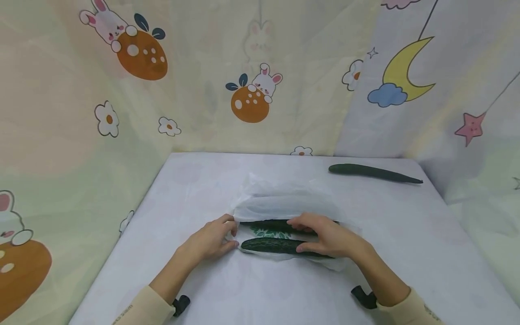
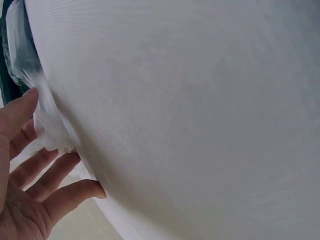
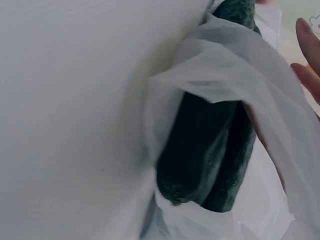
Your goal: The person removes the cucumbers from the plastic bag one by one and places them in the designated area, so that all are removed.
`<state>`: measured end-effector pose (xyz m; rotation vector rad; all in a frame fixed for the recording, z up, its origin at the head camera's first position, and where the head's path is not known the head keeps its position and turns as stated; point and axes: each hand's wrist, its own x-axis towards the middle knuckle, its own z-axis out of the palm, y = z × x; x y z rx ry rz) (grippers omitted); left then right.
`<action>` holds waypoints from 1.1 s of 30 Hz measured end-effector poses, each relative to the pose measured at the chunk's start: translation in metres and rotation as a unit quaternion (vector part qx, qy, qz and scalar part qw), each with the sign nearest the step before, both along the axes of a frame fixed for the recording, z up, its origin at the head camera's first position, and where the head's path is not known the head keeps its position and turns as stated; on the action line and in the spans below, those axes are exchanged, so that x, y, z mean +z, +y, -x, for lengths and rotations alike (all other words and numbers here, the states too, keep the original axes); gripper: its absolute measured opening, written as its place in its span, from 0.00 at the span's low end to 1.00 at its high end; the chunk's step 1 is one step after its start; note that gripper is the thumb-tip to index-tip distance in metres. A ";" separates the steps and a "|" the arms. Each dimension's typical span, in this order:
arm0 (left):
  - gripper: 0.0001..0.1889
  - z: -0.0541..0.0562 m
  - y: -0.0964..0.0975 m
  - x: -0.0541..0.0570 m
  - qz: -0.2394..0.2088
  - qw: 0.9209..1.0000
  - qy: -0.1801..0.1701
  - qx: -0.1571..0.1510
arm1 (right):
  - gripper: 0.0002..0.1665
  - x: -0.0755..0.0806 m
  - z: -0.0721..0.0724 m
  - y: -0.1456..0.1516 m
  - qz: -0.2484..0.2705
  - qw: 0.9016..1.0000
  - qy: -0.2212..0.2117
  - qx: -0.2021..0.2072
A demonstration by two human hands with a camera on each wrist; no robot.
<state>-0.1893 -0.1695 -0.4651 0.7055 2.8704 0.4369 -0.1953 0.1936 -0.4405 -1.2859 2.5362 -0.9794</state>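
Observation:
In the head view, a thin white plastic bag [image 1: 284, 205] with a green leafy print lies at mid-table. Two dark green cucumbers lie along it: a front cucumber [image 1: 268, 245] and a rear cucumber [image 1: 266, 225] partly under the bag's upper layer. My left hand [image 1: 213, 237] is at their left ends, thumb and fingers apart; the left wrist view shows its fingertips against the bag's crumpled edge [image 2: 47, 115]. Over the right half of the cucumbers reaches my right hand [image 1: 331, 234], thumb at the front one and fingers over the rear one. Plastic partly covers the cucumbers [image 3: 200, 150] in the right wrist view.
Another cucumber [image 1: 373, 173] lies at the back right of the white-covered table [image 1: 195, 180]. Printed cloth [image 1: 203, 58] with rabbits and flowers hangs behind and at both sides. Black wrist mounts [image 1: 363, 297] stick out by the sleeves.

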 end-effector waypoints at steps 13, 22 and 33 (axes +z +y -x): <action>0.10 -0.003 -0.005 0.001 -0.001 1.000 0.005 -0.008 | 0.31 -0.011 -0.001 -0.008 -0.097 0.995 -0.039 0.000; 0.08 -0.007 -0.014 -0.004 -0.011 0.997 0.054 -0.048 | 0.30 -0.017 0.004 -0.010 -0.110 0.994 -0.008 0.008; 0.04 -0.010 -0.023 -0.007 -0.063 0.988 0.085 -0.115 | 0.27 -0.016 0.006 -0.006 -0.120 0.993 -0.004 0.007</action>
